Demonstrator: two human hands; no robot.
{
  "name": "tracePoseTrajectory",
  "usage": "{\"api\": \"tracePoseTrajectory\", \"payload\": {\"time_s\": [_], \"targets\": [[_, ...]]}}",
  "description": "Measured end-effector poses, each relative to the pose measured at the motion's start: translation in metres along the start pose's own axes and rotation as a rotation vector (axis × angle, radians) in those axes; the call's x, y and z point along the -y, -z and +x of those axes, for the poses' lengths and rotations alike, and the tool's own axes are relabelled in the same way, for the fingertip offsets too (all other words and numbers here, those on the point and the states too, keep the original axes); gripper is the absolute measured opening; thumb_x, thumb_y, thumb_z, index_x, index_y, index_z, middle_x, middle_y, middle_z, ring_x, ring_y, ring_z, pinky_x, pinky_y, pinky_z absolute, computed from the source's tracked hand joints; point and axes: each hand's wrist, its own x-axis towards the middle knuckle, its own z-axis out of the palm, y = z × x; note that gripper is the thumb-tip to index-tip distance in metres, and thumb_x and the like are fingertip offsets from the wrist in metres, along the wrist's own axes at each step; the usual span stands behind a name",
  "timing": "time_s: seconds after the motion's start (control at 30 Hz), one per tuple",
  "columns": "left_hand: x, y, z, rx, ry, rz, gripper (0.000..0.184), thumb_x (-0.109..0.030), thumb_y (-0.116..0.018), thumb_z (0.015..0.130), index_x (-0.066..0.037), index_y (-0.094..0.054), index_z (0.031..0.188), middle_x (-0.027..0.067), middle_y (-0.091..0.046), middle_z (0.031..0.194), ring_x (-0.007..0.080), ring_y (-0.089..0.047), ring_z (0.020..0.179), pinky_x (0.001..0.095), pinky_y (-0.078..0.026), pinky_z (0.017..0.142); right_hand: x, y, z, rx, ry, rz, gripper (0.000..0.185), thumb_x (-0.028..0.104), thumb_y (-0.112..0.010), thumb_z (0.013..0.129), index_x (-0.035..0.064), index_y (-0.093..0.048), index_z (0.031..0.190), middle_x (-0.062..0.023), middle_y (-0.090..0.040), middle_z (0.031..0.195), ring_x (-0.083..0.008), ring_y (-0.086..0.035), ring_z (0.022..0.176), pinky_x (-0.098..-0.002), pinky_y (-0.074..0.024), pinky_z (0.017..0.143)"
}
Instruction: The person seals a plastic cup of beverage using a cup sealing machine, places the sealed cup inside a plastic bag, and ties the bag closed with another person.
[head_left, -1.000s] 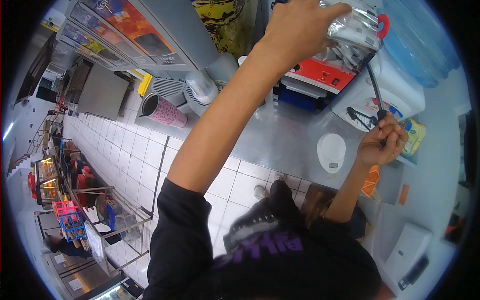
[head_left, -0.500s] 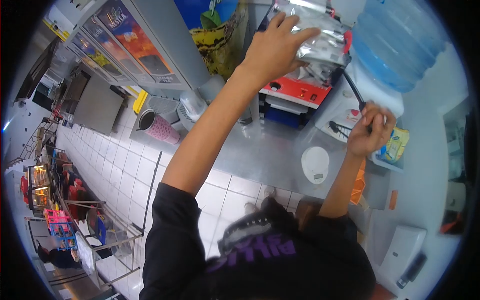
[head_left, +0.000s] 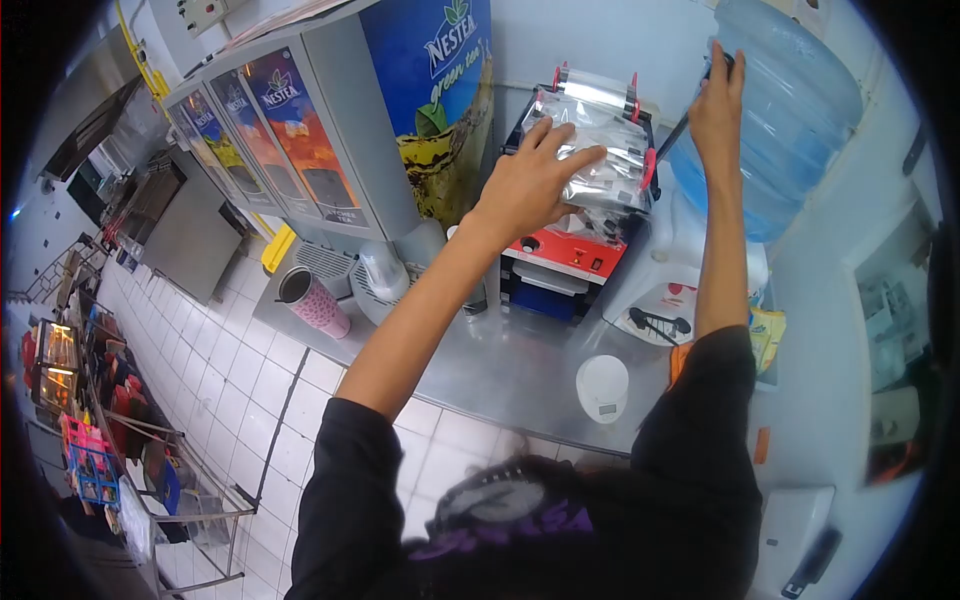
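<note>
Gripping: right hand (head_left: 716, 108), fingers curled around the upper end of one black lever (head_left: 676, 136); left hand (head_left: 532, 185), fingers spread wide over silvery film (head_left: 612, 172), pinch or no pinch cannot be told. Location: lever and film at the top of one red-fronted machine (head_left: 560, 254), on the counter (head_left: 510, 365). Handling, as judged: lever stiff, best held at its end; film light, soft, slippery, easily creased, best steadied flat-handed; machine heavy. Surroundings: one blue water bottle (head_left: 790, 120), right; one white scale (head_left: 602, 380), nearer the body; one drinks dispenser (head_left: 378, 195), left, three front panels visible; one pink tumbler (head_left: 324, 310).
</note>
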Motion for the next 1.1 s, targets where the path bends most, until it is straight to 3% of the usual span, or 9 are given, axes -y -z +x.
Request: {"api": "tracePoseTrajectory", "payload": {"time_s": [0.2, 0.3, 0.43, 0.5, 0.57, 0.7, 0.83, 0.93, 1.1], "targets": [[0.001, 0.001, -0.002, -0.009, 0.003, 0.031, 0.077, -0.022, -0.081, 0.066, -0.032, -0.046, 0.134, 0.0094, -0.045, 0.136, 0.0360, -0.036, 0.132, 0.0487, -0.053, 0.088, -0.068, -0.041, 0.040, 0.174, 0.303, -0.232, 0.055, -0.011, -0.045, 0.081, 0.0016, -0.044, 0.134, -0.0319, -0.035, 0.141, -0.0474, -0.045, 0.122, -0.0439, -0.0414, 0.101], [0.002, -0.002, -0.002, -0.021, -0.015, 0.016, 0.077, -0.023, -0.081, 0.065, -0.032, -0.046, 0.133, 0.0093, -0.045, 0.136, 0.0359, -0.036, 0.132, 0.0487, -0.053, 0.088, -0.057, -0.044, 0.043, 0.522, -0.029, -0.339, 0.058, -0.003, -0.043, 0.077, 0.0098, -0.049, 0.134, -0.0325, -0.034, 0.140, -0.0466, -0.053, 0.110, -0.0524, -0.0424, 0.095], [0.004, -0.007, -0.003, -0.049, -0.012, 0.015, 0.076, -0.022, -0.082, 0.064, -0.033, -0.048, 0.132, 0.0092, -0.045, 0.136, 0.0356, -0.036, 0.132, 0.0482, -0.053, 0.088, 0.002, 0.017, -0.027, 0.032, -0.434, 0.638, 0.043, 0.008, -0.057, 0.087, 0.0000, -0.050, 0.129, -0.0236, -0.058, 0.122, -0.0287, -0.062, 0.108, -0.0330, -0.0508, 0.087], [0.004, -0.009, -0.004, -0.050, -0.003, 0.019, 0.077, -0.023, -0.082, 0.064, -0.033, -0.048, 0.132, 0.0088, -0.045, 0.136, 0.0355, -0.037, 0.132, 0.0472, -0.053, 0.088, 0.041, 0.035, -0.128, -0.564, -0.766, 0.844, 0.013, 0.018, -0.056, 0.091, 0.0052, -0.054, 0.095, -0.0047, -0.058, 0.079, -0.0084, -0.052, 0.059, -0.0234, -0.0417, 0.048], [0.002, -0.007, -0.003, -0.051, -0.005, 0.013, 0.076, -0.024, -0.082, 0.064, -0.034, -0.049, 0.132, 0.0083, -0.046, 0.136, 0.0355, -0.037, 0.132, 0.0466, -0.053, 0.088, 0.051, 0.021, -0.298, -0.168, -0.980, 0.864, 0.014, 0.019, -0.057, 0.091, 0.0102, -0.047, 0.096, 0.0000, -0.049, 0.069, -0.0069, -0.045, 0.051, -0.0208, -0.0322, 0.039], [0.003, -0.011, -0.004, -0.027, -0.008, 0.059, 0.073, -0.028, -0.082, 0.065, -0.034, -0.049, 0.131, 0.0082, -0.046, 0.136, 0.0358, -0.037, 0.132, 0.0471, -0.052, 0.090, 0.088, -0.021, -0.417, 0.399, -1.860, 0.837, 0.039, 0.036, -0.067, 0.086, 0.0132, -0.048, 0.111, -0.0049, -0.060, 0.092, -0.0150, -0.060, 0.071, -0.0294, -0.0482, 0.058], [0.007, -0.015, -0.003, -0.086, -0.052, 0.049, 0.071, -0.032, -0.081, 0.066, -0.035, -0.050, 0.129, 0.0093, -0.048, 0.135, 0.0370, -0.039, 0.130, 0.0502, -0.049, 0.092, 0.039, -0.074, -0.410, 0.069, -2.018, 1.172, 0.046, 0.032, -0.067, 0.088, 0.0097, -0.044, 0.120, -0.0087, -0.058, 0.103, -0.0240, -0.060, 0.096, -0.0377, -0.0496, 0.082], [-0.017, 0.021, 0.004, 0.140, 0.017, 0.076, 0.066, -0.006, -0.068, 0.075, -0.020, -0.046, 0.136, 0.0194, -0.038, 0.142, 0.0412, -0.035, 0.132, 0.0508, -0.047, 0.098, 0.048, -0.066, -0.408, 0.050, -1.920, 1.069, 0.043, 0.032, -0.064, 0.090, 0.0077, -0.045, 0.119, -0.0111, -0.059, 0.109, -0.0256, -0.062, 0.099, -0.0362, -0.0512, 0.079], [-0.006, 0.012, 0.008, 0.108, 0.021, -0.004, 0.063, -0.022, -0.073, 0.078, -0.020, -0.047, 0.135, 0.0190, -0.039, 0.142, 0.0405, -0.036, 0.132, 0.0539, -0.042, 0.102, 0.077, -0.035, -0.419, 0.039, -1.900, 1.081, 0.039, 0.030, -0.064, 0.091, 0.0054, -0.044, 0.114, -0.0136, -0.059, 0.104, -0.0247, -0.064, 0.091, -0.0333, -0.0535, 0.074]]}}
